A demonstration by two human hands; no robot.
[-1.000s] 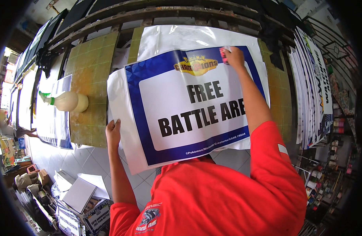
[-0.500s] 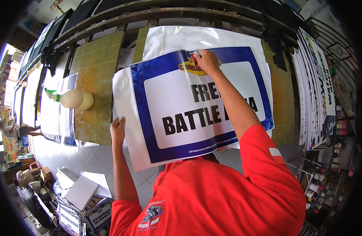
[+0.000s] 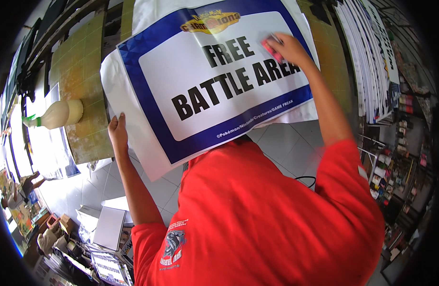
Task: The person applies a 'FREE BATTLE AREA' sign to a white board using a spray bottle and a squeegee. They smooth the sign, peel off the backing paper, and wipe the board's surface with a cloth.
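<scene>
Big white poster with a blue border (image 3: 200, 95) hangs flat on the wall. Right hand (image 3: 286, 47) grips a small pink squeegee (image 3: 272, 50) near its right edge; left hand (image 3: 118, 131) pinches the lower-left corner. Looks mostly smoothed, lower part probably left.

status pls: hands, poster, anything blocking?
Left hand grips the poster's left edge. Right hand presses a small pink tool on the blue-bordered poster. Red shirt covers its lower edge.
</scene>
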